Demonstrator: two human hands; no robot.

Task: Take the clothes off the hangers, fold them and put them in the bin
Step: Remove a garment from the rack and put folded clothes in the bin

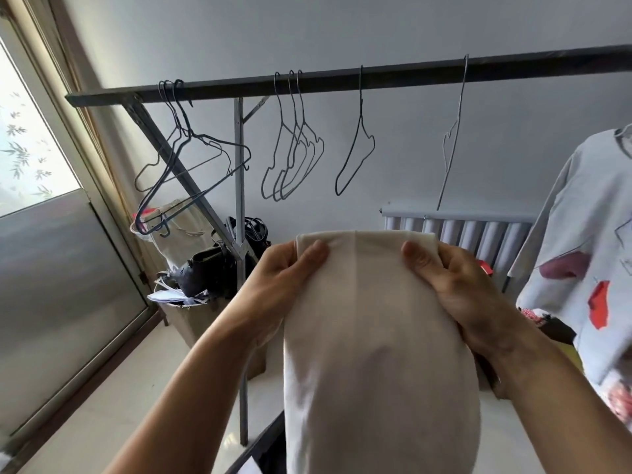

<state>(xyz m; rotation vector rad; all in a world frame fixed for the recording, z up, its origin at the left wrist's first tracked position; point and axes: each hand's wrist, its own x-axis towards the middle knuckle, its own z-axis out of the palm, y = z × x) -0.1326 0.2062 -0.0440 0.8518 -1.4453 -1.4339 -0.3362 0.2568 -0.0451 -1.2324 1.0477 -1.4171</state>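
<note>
Cream garment [376, 336] – held up at centre frame, below the dark rail [376, 75] and off any hanger. Its long axis is seen to run vertically, from a folded upper edge down past the bottom of the frame. The upper edge lies level, stretched between the two hands.

Left hand [273, 285]: the upper left corner is pinched, thumb on the near face, fingers hidden behind the cloth. Right hand [472, 285]: the upper right corner is pinched in the same way. Both grips are closed on the cloth.

Four sets of bare wire hangers are noted on the rail – a dark cluster [191, 159] at left, a group of three [294, 148], a single one [355, 155] and a pale one [451, 138]. All hang above the garment's upper edge and apart from it.

A printed white shirt [581, 268] hangs close beside the right hand. A radiator [478, 230] is seen behind the upper edge. To the left, a brown box [191, 323] with a dark bag [205, 268] on top stands by the rack's upright; pale floor lies open between it and the window [20, 131].
</note>
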